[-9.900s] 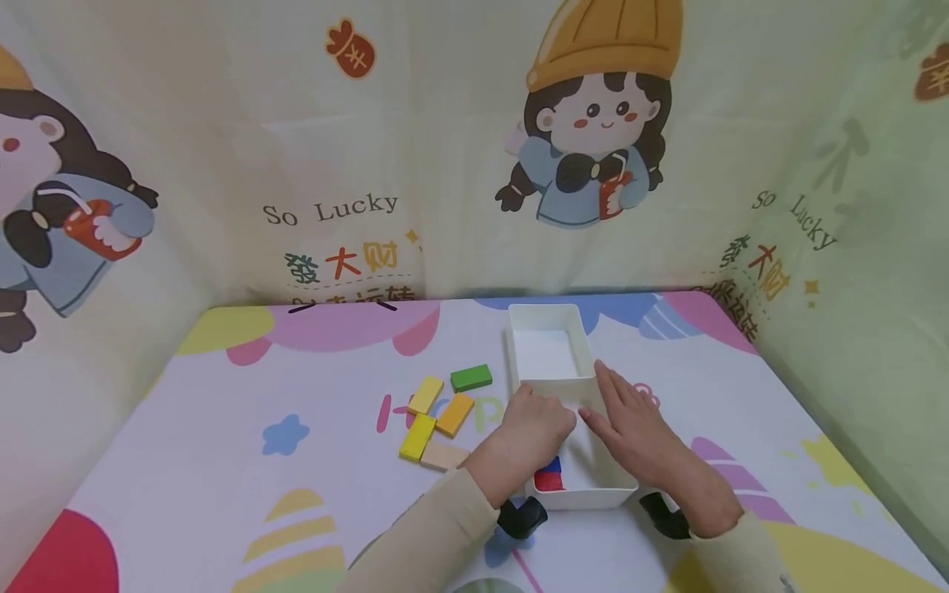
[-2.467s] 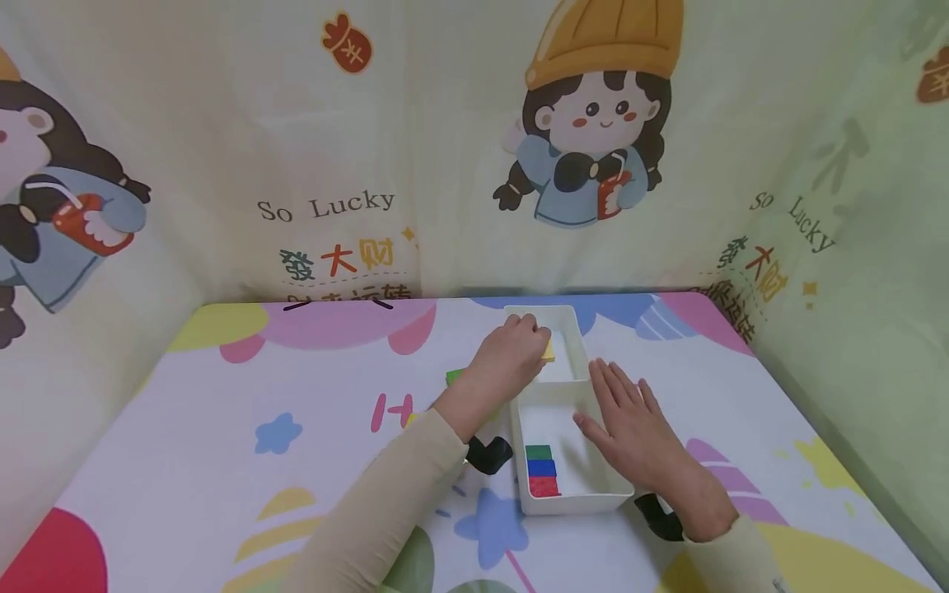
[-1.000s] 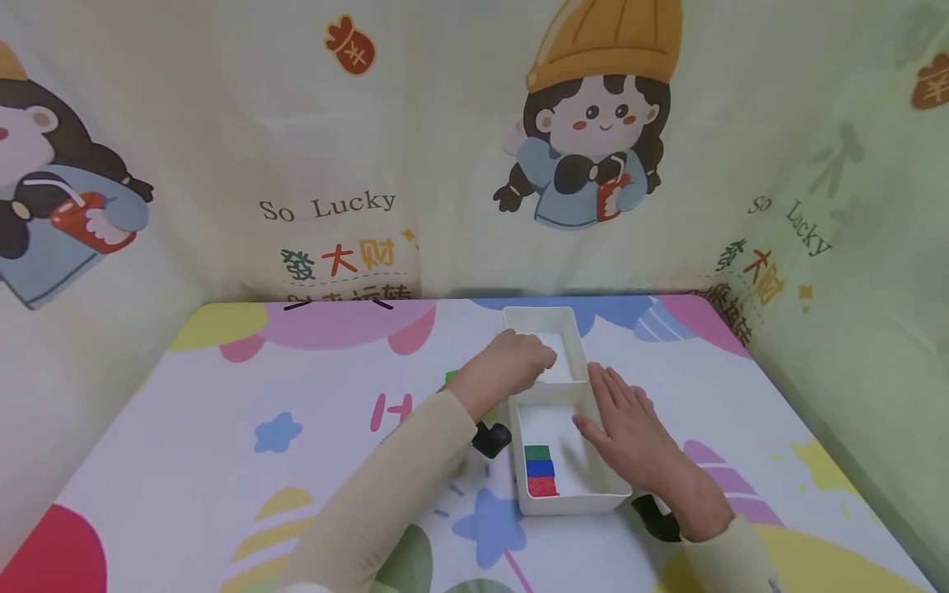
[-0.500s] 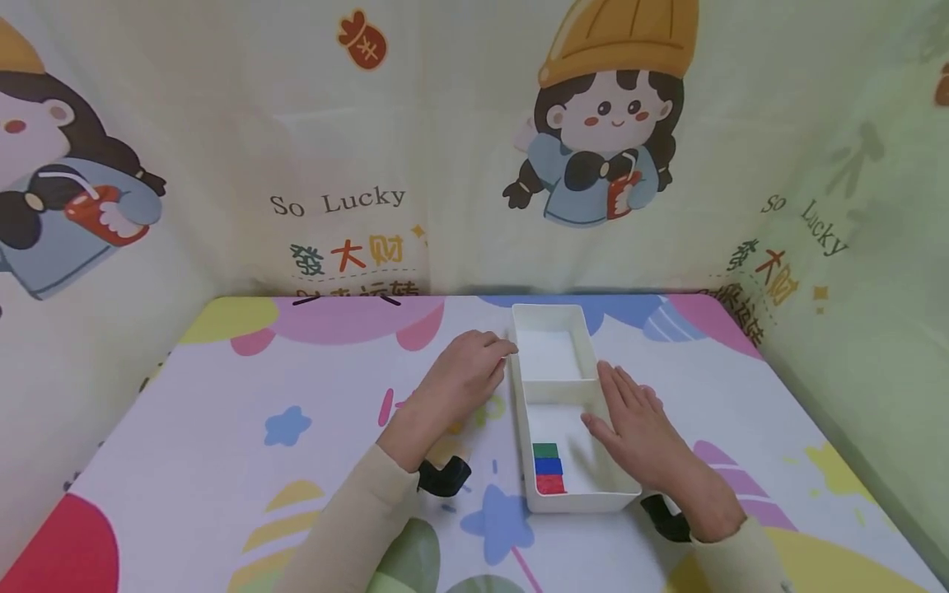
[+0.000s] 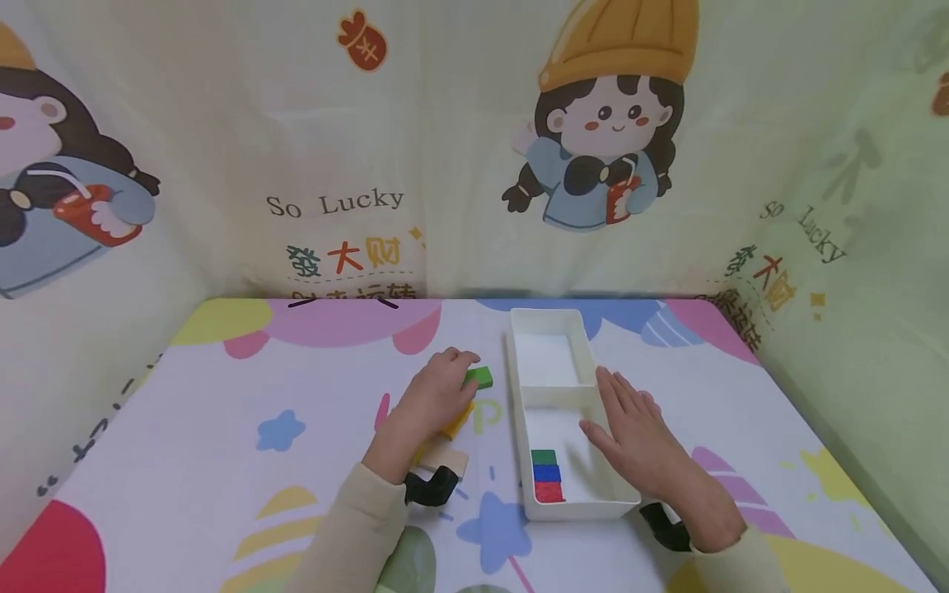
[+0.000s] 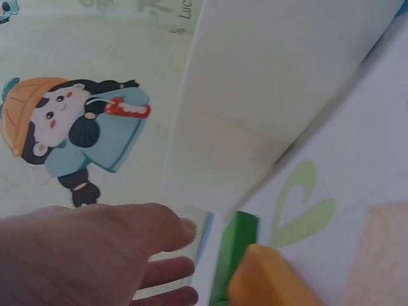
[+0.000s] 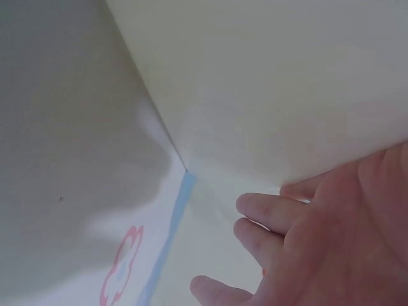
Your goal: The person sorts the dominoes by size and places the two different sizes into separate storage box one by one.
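Note:
My left hand [image 5: 437, 391] reaches over the loose blocks, its fingers around a green block [image 5: 483, 377] on the table. In the left wrist view, thumb and fingers are spread, with the green block [image 6: 237, 252] just beyond their tips. Partly hidden under this hand are an orange block [image 5: 458, 422], a beige block [image 5: 448, 461] and a bit of a yellow block. My right hand [image 5: 641, 432] lies with straight fingers along the right wall of a white two-compartment box [image 5: 558, 385]. In its near compartment, green [image 5: 544, 456], blue [image 5: 547, 473] and red [image 5: 549, 492] blocks stand in a row.
The box's far compartment [image 5: 547, 358] reaches close to the table's back edge. Behind the table hangs a printed cloth [image 5: 460, 165], which also closes off both sides. Black wrist-camera mounts [image 5: 432, 487] sit below the hands.
My left hand has moved out of the far compartment, leftward to the green block. The yellow block seen in that compartment earlier no longer shows there. My right hand stays at the box wall.

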Motion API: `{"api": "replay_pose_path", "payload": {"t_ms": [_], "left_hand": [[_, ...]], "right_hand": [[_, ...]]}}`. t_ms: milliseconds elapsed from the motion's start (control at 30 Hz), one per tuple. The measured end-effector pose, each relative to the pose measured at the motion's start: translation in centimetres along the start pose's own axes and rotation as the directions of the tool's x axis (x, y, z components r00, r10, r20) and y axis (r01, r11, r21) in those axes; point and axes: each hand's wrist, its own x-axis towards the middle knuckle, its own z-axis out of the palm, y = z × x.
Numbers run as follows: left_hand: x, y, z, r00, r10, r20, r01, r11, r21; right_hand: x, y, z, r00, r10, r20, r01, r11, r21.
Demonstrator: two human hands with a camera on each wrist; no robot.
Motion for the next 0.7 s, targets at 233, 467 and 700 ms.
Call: {"api": "replay_pose_path", "payload": {"t_ms": [233,467,700], "left_hand": [[0.3,0.0,2.1,0.999,0.050,0.012,-0.051,0.991,0.121],[0.2,0.5,3.2,0.997,0.069,-0.019,-0.061,0.962,0.266],[0.1,0.8,3.7,0.996,0.076,-0.047,-0.059,0.957,0.284]], "right_hand": [[-0.1,-0.1,-0.1,1.000,-0.001,-0.008,0.001,1.000,0.024],[0.0,0.0,-0.2,1.000,0.002,-0.001,-0.002,0.999,0.040],[0.2,0.1,-0.2,1.000,0.002,0.019,-0.003,0.998,0.061]]}}
